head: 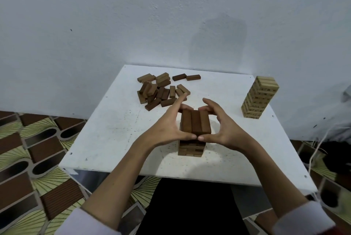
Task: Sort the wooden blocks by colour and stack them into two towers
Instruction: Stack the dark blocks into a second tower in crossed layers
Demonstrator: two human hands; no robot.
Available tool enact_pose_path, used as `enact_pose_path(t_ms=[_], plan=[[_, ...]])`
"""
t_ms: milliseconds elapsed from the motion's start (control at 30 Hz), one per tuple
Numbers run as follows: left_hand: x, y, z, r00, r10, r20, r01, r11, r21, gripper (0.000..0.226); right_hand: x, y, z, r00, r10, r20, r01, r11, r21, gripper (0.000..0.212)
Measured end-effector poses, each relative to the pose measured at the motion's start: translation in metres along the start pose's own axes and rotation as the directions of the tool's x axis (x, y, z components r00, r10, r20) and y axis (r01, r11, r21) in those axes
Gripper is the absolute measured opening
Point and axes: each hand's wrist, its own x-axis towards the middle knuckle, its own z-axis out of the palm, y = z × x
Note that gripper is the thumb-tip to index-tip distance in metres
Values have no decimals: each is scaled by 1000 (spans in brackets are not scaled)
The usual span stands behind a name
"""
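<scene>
A dark brown block tower [195, 122] stands in the middle of the white table [114, 132], its top layer three blocks side by side. My left hand [167, 128] and my right hand [224, 128] cup this top layer from either side. Both thumbs press its near end and meet there; the fingers reach round the far end. A loose pile of dark brown blocks [161, 92] lies behind the tower at the far left. A tall light wood tower [259, 97] stands at the far right of the table.
Two single dark blocks [186, 77] lie near the table's back edge. A pale wall rises right behind the table. Patterned floor shows on the left, and strings hang at the right near the table corner.
</scene>
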Motion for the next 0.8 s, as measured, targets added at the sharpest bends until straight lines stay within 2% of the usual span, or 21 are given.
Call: enact_pose_path(t_ms=[533,700,800], plan=[[2,-1,-2,999,-36,7,37,999,-30,106,6,0,4,1000,8,-5,-8,1000,19,99],[1,-2,-1,999,-30,11,31,999,-27,107,5,-2,3,1000,20,19,-20,999,37,106],[-6,-3,-2,1000,-23,-6,21,984,-177,107,-2,-4,6,1000,25,-1,-25,992,120,105]])
